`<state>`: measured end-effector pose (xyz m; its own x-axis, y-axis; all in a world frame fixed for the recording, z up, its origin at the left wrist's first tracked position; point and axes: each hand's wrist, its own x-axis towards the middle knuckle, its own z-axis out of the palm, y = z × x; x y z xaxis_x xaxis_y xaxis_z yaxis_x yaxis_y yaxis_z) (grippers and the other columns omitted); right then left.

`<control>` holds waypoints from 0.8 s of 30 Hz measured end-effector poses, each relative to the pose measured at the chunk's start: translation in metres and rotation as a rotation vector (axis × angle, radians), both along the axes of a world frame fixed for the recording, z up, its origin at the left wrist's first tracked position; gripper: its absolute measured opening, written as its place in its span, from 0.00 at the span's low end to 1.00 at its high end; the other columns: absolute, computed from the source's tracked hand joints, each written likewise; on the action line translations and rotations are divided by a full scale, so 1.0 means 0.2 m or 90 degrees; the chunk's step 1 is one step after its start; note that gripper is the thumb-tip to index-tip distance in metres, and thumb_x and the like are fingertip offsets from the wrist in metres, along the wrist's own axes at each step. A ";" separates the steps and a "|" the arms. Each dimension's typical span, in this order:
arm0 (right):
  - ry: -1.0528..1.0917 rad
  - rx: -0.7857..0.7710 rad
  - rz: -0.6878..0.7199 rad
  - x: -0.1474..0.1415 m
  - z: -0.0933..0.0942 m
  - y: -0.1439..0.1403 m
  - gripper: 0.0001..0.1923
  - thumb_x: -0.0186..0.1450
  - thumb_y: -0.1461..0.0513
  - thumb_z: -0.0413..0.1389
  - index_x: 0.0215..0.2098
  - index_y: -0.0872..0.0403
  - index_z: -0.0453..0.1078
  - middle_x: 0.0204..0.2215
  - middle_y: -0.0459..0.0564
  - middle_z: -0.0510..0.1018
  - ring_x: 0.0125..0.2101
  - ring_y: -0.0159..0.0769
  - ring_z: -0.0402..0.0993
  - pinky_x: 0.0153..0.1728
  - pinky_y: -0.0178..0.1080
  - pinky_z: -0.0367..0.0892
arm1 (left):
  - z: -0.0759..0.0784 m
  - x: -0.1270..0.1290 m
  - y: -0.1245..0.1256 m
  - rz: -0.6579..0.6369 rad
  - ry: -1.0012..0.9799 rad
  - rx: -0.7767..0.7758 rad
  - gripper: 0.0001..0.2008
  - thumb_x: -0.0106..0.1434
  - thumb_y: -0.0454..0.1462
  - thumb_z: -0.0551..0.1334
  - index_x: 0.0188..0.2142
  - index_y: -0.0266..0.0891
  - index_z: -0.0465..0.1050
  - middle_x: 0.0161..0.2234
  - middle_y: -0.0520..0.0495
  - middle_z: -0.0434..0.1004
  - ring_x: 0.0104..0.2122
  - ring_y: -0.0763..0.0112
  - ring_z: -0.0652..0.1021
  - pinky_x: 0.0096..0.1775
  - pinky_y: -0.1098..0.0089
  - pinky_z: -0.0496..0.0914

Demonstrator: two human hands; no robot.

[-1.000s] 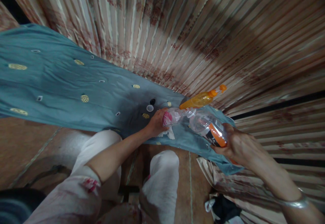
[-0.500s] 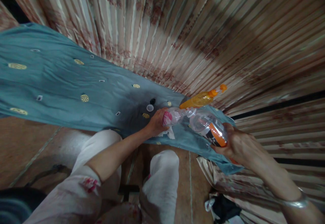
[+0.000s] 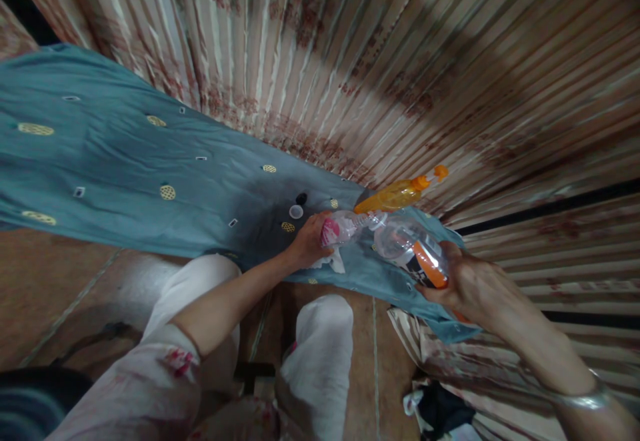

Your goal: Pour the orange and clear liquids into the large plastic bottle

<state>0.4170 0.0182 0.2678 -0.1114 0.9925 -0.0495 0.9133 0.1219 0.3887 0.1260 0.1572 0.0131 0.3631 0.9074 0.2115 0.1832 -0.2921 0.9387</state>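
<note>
At the right end of the table (image 3: 363, 264), my left hand (image 3: 307, 242) is clasping the small bottle (image 3: 344, 229) neck-to-neck with the big bottle (image 3: 403, 244) my right hand (image 3: 470, 284) is gripping.

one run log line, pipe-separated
left hand: holds pink-marked bottle | right hand: holds orange-labelled bottle | bottles: neck to neck | nearby: amber bottle

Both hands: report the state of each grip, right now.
Left hand: closed, holding the smaller pink-and-clear bottle.
Right hand: closed, holding the larger clear bottle with the orange-and-black label.

The left hand (image 3: 309, 243) partly hides the pink-labelled bottle (image 3: 342, 229).
</note>
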 end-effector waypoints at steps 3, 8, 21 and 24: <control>-0.012 0.002 -0.005 0.00 0.00 0.00 0.18 0.74 0.47 0.64 0.52 0.50 0.75 0.25 0.56 0.85 0.27 0.62 0.90 0.28 0.45 0.68 | 0.02 0.00 -0.01 0.007 -0.001 -0.003 0.46 0.52 0.27 0.80 0.71 0.43 0.79 0.74 0.34 0.87 0.77 0.30 0.83 0.83 0.30 0.78; -0.036 0.004 0.013 0.01 -0.02 0.00 0.20 0.74 0.46 0.65 0.53 0.51 0.76 0.26 0.58 0.87 0.28 0.63 0.91 0.28 0.44 0.68 | 0.03 0.00 -0.01 -0.001 -0.002 0.003 0.46 0.52 0.28 0.79 0.72 0.42 0.79 0.74 0.34 0.87 0.76 0.30 0.85 0.82 0.30 0.79; -0.047 0.008 0.016 0.02 -0.01 0.00 0.19 0.71 0.48 0.68 0.52 0.49 0.75 0.28 0.57 0.87 0.30 0.62 0.91 0.29 0.44 0.68 | -0.04 0.01 0.02 -0.005 -0.012 0.006 0.49 0.51 0.32 0.81 0.74 0.42 0.80 0.75 0.32 0.88 0.76 0.29 0.86 0.81 0.29 0.81; -0.042 0.004 0.009 0.02 -0.01 0.00 0.19 0.72 0.47 0.68 0.51 0.49 0.75 0.27 0.56 0.87 0.29 0.61 0.90 0.29 0.44 0.67 | -0.04 0.01 0.02 0.001 -0.006 0.009 0.49 0.51 0.31 0.81 0.74 0.41 0.80 0.74 0.31 0.88 0.77 0.29 0.85 0.82 0.31 0.80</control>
<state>0.4205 0.0187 0.2655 -0.1219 0.9912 -0.0509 0.8840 0.1318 0.4486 0.1283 0.1609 0.0047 0.3598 0.9048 0.2275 0.1747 -0.3049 0.9362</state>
